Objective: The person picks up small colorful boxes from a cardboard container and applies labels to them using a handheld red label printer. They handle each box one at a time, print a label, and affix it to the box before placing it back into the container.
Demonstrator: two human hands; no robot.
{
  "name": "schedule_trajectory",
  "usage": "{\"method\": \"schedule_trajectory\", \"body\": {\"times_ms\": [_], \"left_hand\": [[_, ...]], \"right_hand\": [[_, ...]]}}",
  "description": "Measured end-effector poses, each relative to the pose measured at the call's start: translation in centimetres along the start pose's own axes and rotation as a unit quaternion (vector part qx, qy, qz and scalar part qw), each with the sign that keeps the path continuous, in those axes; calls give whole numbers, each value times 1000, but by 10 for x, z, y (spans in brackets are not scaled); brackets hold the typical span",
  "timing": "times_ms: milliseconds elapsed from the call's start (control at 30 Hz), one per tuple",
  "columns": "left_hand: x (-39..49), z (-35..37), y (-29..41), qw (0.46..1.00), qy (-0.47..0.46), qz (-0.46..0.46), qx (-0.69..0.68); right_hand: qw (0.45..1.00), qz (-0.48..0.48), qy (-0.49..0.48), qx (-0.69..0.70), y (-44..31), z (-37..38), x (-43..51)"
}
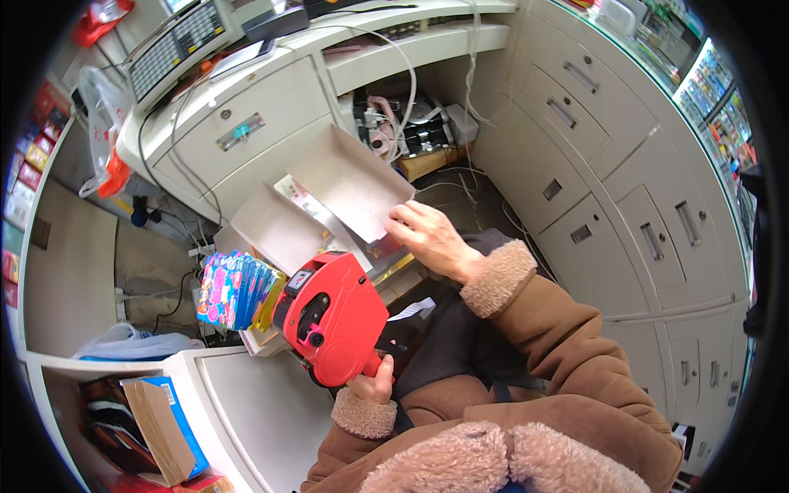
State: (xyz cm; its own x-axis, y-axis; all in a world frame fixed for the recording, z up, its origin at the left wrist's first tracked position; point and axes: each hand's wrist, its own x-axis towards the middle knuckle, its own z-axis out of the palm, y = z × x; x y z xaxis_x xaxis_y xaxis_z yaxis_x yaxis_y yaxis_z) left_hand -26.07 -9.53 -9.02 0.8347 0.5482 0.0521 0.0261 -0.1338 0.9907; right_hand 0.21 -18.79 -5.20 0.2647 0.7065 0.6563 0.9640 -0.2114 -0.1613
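A red handheld price labeler (345,314) is gripped by its handle in my left hand (373,381). A strip of white label paper (414,309) lies just right of it. My right hand (431,237) is at the near right corner of an open white cardboard box (351,179), its fingers bent; whether they pinch the box edge cannot be told. A narrow printed carton piece (305,200) lies between this box and a second open tray-like box (277,225). Left of the labeler, several colourful blue and pink packets (231,289) stand in a fanned row, with yellow ones beside them.
White drawers (573,179) curve along the right, under a glass-topped counter. A drawer cabinet (240,129) stands ahead, with a keyboard (175,49) at upper left. White cables (410,80) hang over a bin of chargers (425,132). A shelf at lower left holds a cardboard box (161,431).
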Motion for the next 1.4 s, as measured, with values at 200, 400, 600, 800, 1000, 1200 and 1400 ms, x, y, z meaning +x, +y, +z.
{"method": "schedule_trajectory", "body": {"times_ms": [200,400,600,800,1000,1200,1400], "left_hand": [[-7,0,0,990,-67,-14,123],[-3,31,2,996,-92,16,1],[-1,59,23,991,-131,-19,-7],[-4,86,47,983,-178,-51,-10],[-3,84,39,982,-179,-50,15],[-4,83,31,983,-181,-31,22],[-4,85,35,988,-139,-55,-35]], "right_hand": [[983,139,89,79,-5,-101,-77],[672,537,297,415,12,-168,-254],[578,725,173,332,19,-210,-413],[644,757,105,36,71,-253,-496],[651,741,111,123,84,-260,-517],[630,766,113,50,90,-264,-525],[697,700,43,-150,71,-251,-482]]}}
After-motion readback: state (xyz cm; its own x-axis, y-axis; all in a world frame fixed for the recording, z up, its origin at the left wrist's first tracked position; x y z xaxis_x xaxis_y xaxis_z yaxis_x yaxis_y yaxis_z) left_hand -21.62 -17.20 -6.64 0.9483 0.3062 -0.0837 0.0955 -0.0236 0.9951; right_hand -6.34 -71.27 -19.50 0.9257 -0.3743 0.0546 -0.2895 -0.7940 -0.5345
